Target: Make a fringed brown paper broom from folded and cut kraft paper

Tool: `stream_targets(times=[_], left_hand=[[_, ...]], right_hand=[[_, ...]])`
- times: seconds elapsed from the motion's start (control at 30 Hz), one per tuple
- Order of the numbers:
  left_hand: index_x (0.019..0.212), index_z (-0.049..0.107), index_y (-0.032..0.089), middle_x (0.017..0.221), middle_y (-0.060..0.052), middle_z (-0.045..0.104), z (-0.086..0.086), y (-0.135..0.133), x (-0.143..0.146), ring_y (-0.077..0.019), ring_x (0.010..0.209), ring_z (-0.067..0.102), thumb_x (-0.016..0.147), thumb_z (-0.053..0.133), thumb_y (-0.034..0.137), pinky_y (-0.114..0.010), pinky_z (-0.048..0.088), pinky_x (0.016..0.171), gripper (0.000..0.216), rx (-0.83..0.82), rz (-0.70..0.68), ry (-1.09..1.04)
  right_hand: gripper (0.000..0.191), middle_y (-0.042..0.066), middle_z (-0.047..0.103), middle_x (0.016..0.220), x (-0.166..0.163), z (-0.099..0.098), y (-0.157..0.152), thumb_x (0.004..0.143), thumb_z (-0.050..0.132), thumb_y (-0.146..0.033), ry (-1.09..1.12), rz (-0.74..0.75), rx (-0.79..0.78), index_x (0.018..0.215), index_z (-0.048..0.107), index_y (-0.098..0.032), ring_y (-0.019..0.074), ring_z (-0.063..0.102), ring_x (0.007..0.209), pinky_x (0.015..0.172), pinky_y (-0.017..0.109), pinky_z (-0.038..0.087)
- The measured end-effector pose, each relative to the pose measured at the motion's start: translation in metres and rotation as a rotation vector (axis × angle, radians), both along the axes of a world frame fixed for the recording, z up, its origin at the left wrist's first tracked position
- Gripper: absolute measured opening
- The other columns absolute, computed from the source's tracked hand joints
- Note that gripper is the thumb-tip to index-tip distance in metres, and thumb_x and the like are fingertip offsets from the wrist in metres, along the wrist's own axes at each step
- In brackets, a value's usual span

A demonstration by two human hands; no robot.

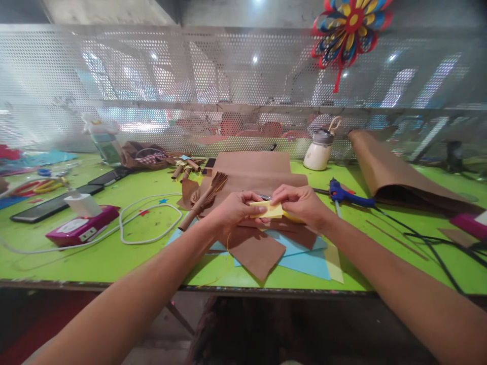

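Note:
Both my hands meet over the middle of the green table (114, 253), pinching a small folded yellow paper (271, 209) between them. My left hand (236, 209) grips its left end with thumb and fingers closed. My right hand (300, 203) holds the right end, fingers curled over it. Beneath the hands lie brown paper sheets (253, 253) and light blue sheets (304, 261).
A rolled brown paper stick with a fringed end (203, 203) lies left of my hands. A blue glue gun (344, 193) with a black cord is to the right, by a large brown paper roll (395, 172). White cable (148, 223), pink power strip (81, 228), phones and a jar (319, 149) stand about.

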State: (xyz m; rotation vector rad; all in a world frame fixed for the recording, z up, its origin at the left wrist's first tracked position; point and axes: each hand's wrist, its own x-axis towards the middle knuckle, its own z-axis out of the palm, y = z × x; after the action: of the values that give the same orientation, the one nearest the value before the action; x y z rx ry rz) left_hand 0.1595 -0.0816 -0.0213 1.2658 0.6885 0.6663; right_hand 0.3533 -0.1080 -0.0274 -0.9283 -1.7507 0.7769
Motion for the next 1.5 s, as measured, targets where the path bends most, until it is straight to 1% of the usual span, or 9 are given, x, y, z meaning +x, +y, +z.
stream_targets(times=[0.1, 0.23, 0.33, 0.47, 0.6, 0.8, 0.97, 1.13, 1.5], left_hand=[[0.084, 0.055, 0.012, 0.070, -0.004, 0.067, 0.000, 0.000, 0.000, -0.0152, 0.063, 0.065, 0.060, 0.076, 0.019, -0.033, 0.055, 0.067, 0.033, 0.017, 0.030, 0.004], [0.083, 0.054, 0.012, 0.073, -0.005, 0.068, 0.000, 0.000, 0.001, -0.0175, 0.066, 0.067, 0.060, 0.076, 0.022, -0.032, 0.054, 0.066, 0.033, 0.067, 0.069, 0.017], [0.082, 0.055, 0.012, 0.071, -0.004, 0.068, -0.001, 0.000, 0.002, -0.0173, 0.064, 0.066, 0.059, 0.077, 0.024, -0.030, 0.054, 0.063, 0.033, 0.115, 0.108, 0.037], [0.081, 0.057, 0.011, 0.067, -0.002, 0.066, -0.002, 0.001, 0.004, -0.0155, 0.063, 0.065, 0.058, 0.077, 0.025, -0.028, 0.054, 0.062, 0.034, 0.187, 0.165, 0.050], [0.084, 0.057, 0.012, 0.070, -0.004, 0.067, -0.002, 0.000, 0.004, -0.0175, 0.065, 0.066, 0.060, 0.076, 0.027, -0.030, 0.054, 0.061, 0.034, 0.163, 0.162, 0.072], [0.083, 0.057, 0.011, 0.073, -0.007, 0.067, 0.000, -0.001, 0.003, -0.0186, 0.067, 0.067, 0.068, 0.069, 0.031, -0.033, 0.055, 0.064, 0.028, 0.181, 0.091, 0.038], [0.084, 0.054, 0.012, 0.070, -0.007, 0.067, 0.000, -0.001, 0.003, -0.0205, 0.061, 0.066, 0.073, 0.064, 0.031, -0.035, 0.055, 0.052, 0.024, 0.158, 0.086, 0.053], [0.082, 0.054, 0.012, 0.070, -0.008, 0.068, -0.002, 0.002, 0.003, -0.0209, 0.064, 0.067, 0.074, 0.063, 0.031, -0.035, 0.056, 0.056, 0.022, 0.195, 0.077, 0.047], [0.081, 0.056, 0.014, 0.065, -0.005, 0.067, -0.003, 0.004, 0.000, -0.0167, 0.064, 0.065, 0.070, 0.067, 0.034, -0.030, 0.054, 0.061, 0.025, 0.146, 0.092, 0.158]], right_hand=[[0.021, 0.002, 0.061, 0.083, 0.001, 0.004, -0.003, 0.065, 0.054, -0.010, 0.056, 0.057, -0.063, 0.077, 0.070, -0.018, 0.0120, 0.054, 0.074, 0.065, 0.023, 0.041], [0.036, 0.005, 0.064, 0.092, 0.004, 0.012, -0.006, 0.059, 0.058, -0.011, 0.234, 0.202, -0.302, 0.094, 0.066, -0.018, 0.0175, 0.058, 0.083, 0.073, 0.029, 0.044], [0.033, 0.008, 0.064, 0.095, 0.003, 0.013, -0.006, 0.064, 0.060, -0.022, 0.291, 0.217, -0.406, 0.096, 0.065, -0.016, 0.0192, 0.059, 0.083, 0.072, 0.031, 0.045], [0.023, 0.001, 0.061, 0.068, -0.007, 0.005, -0.006, 0.070, 0.065, -0.035, 0.152, 0.027, -0.355, 0.080, 0.064, -0.014, 0.0104, 0.052, 0.058, 0.056, 0.024, 0.041], [0.024, -0.004, 0.053, 0.055, -0.013, -0.001, -0.007, 0.066, 0.068, -0.037, 0.100, -0.057, -0.287, 0.065, 0.058, -0.015, 0.0077, 0.046, 0.049, 0.050, 0.022, 0.035], [0.024, -0.004, 0.052, 0.057, -0.010, -0.003, -0.002, 0.066, 0.068, -0.037, 0.087, -0.088, -0.227, 0.069, 0.059, -0.015, 0.0074, 0.045, 0.050, 0.050, 0.021, 0.034], [0.022, -0.003, 0.053, 0.060, -0.007, -0.005, 0.001, 0.066, 0.068, -0.033, 0.070, -0.072, -0.205, 0.073, 0.060, -0.015, 0.0080, 0.046, 0.053, 0.050, 0.021, 0.034], [0.022, -0.003, 0.053, 0.060, -0.009, -0.004, 0.000, 0.065, 0.069, -0.032, 0.077, -0.100, -0.187, 0.074, 0.061, -0.014, 0.0083, 0.045, 0.054, 0.051, 0.022, 0.033], [0.025, -0.001, 0.056, 0.063, -0.003, -0.007, 0.004, 0.066, 0.068, -0.036, 0.192, -0.052, -0.335, 0.075, 0.063, -0.014, 0.0073, 0.045, 0.051, 0.049, 0.021, 0.034]])
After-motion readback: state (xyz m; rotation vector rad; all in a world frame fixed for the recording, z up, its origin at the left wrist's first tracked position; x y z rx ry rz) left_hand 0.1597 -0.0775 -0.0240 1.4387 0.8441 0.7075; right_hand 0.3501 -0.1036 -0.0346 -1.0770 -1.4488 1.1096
